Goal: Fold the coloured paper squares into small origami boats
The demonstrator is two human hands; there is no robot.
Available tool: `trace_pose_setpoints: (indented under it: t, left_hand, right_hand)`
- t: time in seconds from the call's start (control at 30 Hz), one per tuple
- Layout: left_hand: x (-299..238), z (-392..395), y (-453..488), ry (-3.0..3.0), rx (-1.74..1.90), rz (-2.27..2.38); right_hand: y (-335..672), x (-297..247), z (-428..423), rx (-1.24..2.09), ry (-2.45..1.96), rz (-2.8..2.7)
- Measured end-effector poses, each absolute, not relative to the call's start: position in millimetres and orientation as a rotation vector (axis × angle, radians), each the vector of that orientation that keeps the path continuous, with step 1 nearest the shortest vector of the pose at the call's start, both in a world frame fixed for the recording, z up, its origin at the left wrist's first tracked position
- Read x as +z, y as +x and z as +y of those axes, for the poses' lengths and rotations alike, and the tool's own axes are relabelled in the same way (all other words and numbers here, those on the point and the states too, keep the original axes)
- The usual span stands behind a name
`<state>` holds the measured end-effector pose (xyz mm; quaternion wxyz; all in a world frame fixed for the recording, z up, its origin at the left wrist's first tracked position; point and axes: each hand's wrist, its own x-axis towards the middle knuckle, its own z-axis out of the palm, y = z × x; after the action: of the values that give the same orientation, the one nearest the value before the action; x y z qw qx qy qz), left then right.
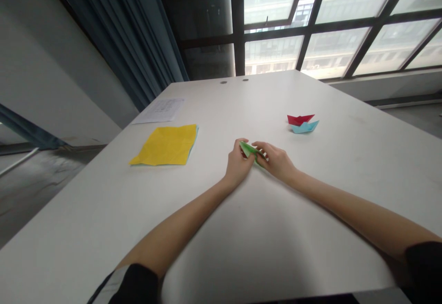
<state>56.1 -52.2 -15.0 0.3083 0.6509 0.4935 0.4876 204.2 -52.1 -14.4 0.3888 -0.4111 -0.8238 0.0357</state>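
Observation:
A small folded piece of green paper (pixel 249 149) lies between my two hands near the middle of the white table (pixel 221 230). My left hand (pixel 237 162) pinches its left end with curled fingers. My right hand (pixel 276 160) grips its right end, fingers closed over the fold. Most of the green paper is hidden under my fingers.
A stack of flat paper sheets with a yellow sheet (pixel 166 145) on top lies to the left. A white printed sheet (pixel 160 110) sits beyond it. A red paper boat (pixel 299 119) and a light blue paper boat (pixel 305 127) rest at the right rear. Windows and a curtain stand behind the table.

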Motion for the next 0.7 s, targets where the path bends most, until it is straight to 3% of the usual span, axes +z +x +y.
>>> trace_pose_setpoints:
  t: [0.33,0.7]
  left_hand:
    - [-14,-50,54,1.734,1.307,1.273]
    - [-25,-23,30,1.934,1.336,1.133]
  right_hand:
    - [211,-5,-46,0.216,-1.1,-1.946]
    - [228,-23,-16,1.054,-0.979,-1.692]
